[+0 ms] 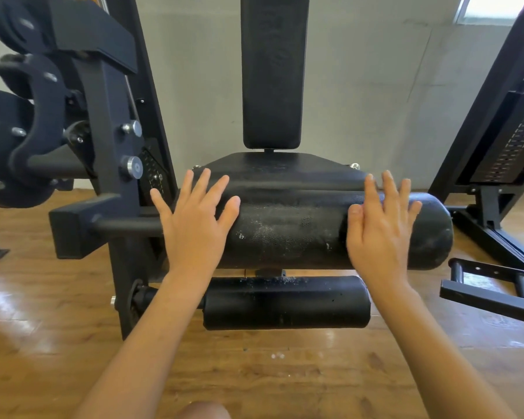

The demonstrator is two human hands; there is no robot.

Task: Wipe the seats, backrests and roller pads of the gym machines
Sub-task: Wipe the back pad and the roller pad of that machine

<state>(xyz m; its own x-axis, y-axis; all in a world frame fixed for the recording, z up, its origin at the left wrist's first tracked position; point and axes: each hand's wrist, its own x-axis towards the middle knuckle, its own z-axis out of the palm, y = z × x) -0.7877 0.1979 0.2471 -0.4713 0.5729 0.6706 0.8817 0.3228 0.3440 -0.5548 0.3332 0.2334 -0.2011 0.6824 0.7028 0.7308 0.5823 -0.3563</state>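
A black leg machine faces me. Its large upper roller pad lies crosswise in the middle, dusty with white specks. My left hand is over the pad's left end with fingers spread and straight, holding nothing. My right hand is over the pad's right part, fingers straight and empty too. A smaller lower roller pad sits just beneath. Behind the upper pad lies the black seat, and the tall black backrest rises above it. No cloth is in view.
The machine's black frame and pivot arm stand at the left with weight plates. Another machine's frame and weight stack stand at the right, with a foot bracket low on the wooden floor. A grey wall is behind.
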